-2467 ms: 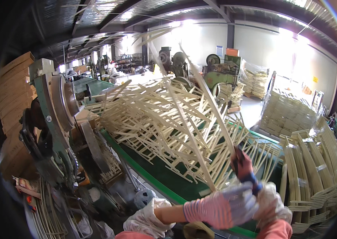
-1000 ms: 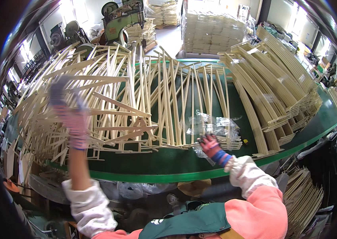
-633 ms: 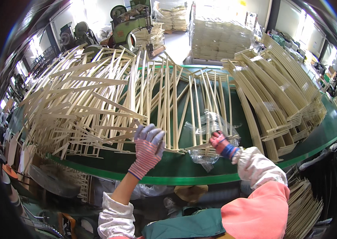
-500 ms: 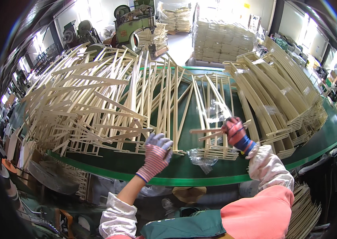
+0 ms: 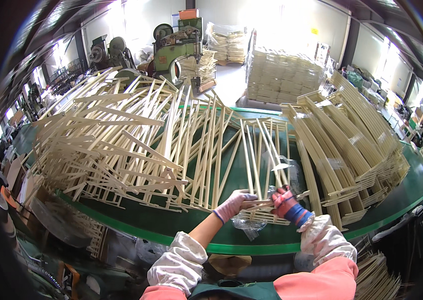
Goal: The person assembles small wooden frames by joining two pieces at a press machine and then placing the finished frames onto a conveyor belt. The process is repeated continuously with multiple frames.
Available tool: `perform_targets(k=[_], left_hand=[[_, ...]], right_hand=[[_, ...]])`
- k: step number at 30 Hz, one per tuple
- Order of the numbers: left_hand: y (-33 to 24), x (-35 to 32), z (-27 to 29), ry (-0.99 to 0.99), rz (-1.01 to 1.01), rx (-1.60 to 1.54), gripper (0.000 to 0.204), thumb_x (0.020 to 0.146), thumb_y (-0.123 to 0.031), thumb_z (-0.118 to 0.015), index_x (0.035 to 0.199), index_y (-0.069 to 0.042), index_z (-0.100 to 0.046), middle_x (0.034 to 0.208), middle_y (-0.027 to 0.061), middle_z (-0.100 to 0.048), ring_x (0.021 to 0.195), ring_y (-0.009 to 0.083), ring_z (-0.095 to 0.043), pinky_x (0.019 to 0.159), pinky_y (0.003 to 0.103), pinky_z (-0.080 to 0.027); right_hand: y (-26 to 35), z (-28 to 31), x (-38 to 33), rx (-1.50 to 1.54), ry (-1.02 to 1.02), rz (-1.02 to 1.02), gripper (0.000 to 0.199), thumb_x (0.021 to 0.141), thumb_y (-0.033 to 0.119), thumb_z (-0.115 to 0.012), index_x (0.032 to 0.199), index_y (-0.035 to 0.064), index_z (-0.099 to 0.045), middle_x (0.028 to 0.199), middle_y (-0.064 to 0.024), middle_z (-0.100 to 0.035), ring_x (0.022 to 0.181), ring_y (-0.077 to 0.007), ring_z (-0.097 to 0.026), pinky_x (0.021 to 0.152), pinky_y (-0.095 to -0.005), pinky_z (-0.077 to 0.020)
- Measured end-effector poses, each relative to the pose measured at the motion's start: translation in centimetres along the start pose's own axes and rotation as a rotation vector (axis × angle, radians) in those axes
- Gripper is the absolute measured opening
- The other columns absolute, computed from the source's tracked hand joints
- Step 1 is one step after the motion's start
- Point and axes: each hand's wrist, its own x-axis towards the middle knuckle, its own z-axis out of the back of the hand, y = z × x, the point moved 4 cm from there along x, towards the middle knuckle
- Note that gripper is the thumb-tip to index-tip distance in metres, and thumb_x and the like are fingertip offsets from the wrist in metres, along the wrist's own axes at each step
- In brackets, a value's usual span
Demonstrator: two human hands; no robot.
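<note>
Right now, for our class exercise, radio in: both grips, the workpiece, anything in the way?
Right grip closed on wooden frame, near end. Left grip at same end, closure unclear. Clear plastic crumpled there; loose frames heaped left.

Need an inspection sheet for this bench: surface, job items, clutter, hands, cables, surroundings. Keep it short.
Surface: green table, bare along much of its near edge.
Job items: wooden bar between the hands, over pale wooden frames; loose heap to the left, tangled; stacked frames to the right, leaning in rows.
Clutter: crumpled clear film near the hands.
Hands: left hand, striped glove, at the bar's left end, grip unclear; right hand, red-and-blue glove, closed on the bar.
Cables: nothing seen that is certainly a cable.
Surroundings: green machine and wrapped pallet stack beyond the table.
</note>
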Motion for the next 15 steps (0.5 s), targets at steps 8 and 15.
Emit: perform_targets(k=[8,15], left_hand=[[-2.3,0.8,-5.2,0.205,-0.289,0.187,0.063,0.089,-0.050,-0.052,0.129,-0.002,-0.046,0.124,0.0095,-0.055,0.114,0.0210,-0.052,0.100,0.035,-0.038],[3.9,0.6,2.2,-0.134,-0.097,0.377,0.056,0.087,-0.038,-0.061,0.125,0.001,-0.049,0.121,0.0130,-0.057,0.113,0.0227,-0.053,0.099,0.033,-0.040]], right_hand=[[-17.2,13.3,0.7,0.314,-0.889,0.207,0.024,0.059,0.013,-0.065,0.061,0.0136,-0.041,0.059,-0.0028,-0.042,0.057,-0.0210,-0.048,0.050,-0.0346,-0.0360],[-38.0,13.9,-8.4,0.393,-1.500,-0.789,0.016,0.071,0.008,-0.066,0.083,0.0011,-0.059,0.072,0.0000,-0.059,0.063,-0.0110,-0.056,0.060,-0.0256,-0.0482]])
